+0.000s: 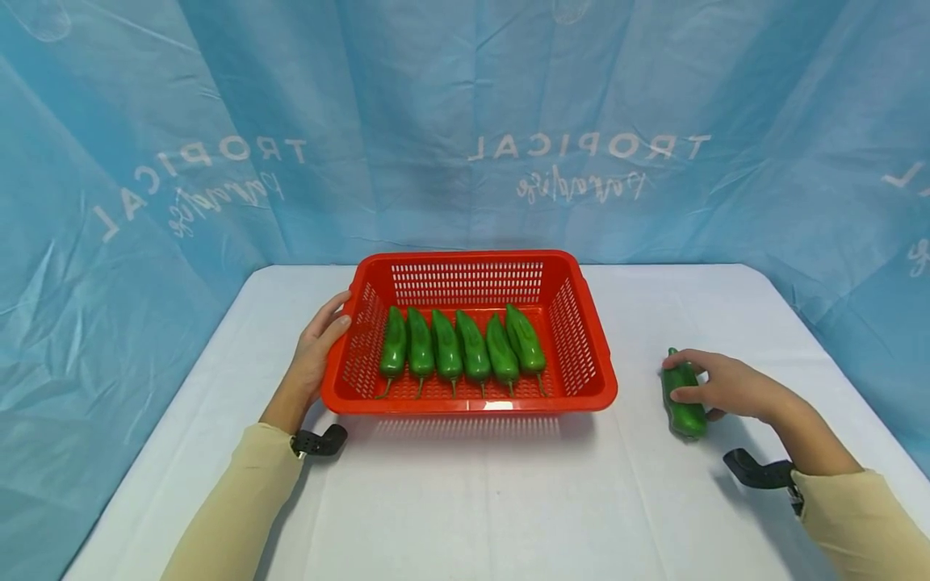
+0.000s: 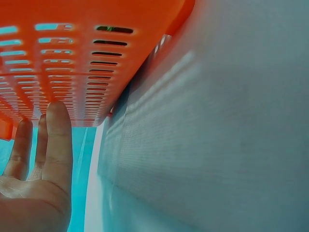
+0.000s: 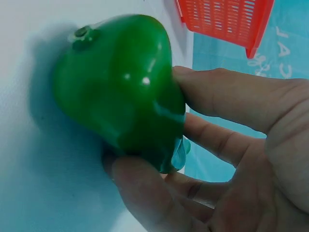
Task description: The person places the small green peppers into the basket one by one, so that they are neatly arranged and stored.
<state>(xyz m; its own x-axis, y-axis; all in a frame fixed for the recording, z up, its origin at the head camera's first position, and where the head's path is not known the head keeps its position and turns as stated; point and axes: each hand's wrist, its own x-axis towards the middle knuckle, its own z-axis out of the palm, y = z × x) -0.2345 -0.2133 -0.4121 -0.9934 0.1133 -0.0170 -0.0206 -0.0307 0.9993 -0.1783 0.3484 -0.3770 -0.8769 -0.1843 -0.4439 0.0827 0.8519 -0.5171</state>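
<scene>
A red plastic basket (image 1: 465, 406) stands at the middle of the white table. Inside it, several green peppers (image 1: 446, 347) lie side by side, most stems toward the front. My left hand (image 1: 314, 355) rests against the basket's left side. In the left wrist view, straight fingers (image 2: 58, 145) touch its slotted outer wall; the thumb is out of sight there. To the right of the basket, my right hand (image 1: 734, 390) holds another green pepper (image 3: 116, 82) between thumb and fingers, at or close to the tabletop. Part of that pepper is hidden by the fingers.
A white cloth covers the table (image 1: 472, 500). Blue printed sheeting (image 1: 436, 105) hangs behind the table and along both sides. Each wrist wears a black camera mount, the left mount (image 1: 320, 441) near the basket's front left corner.
</scene>
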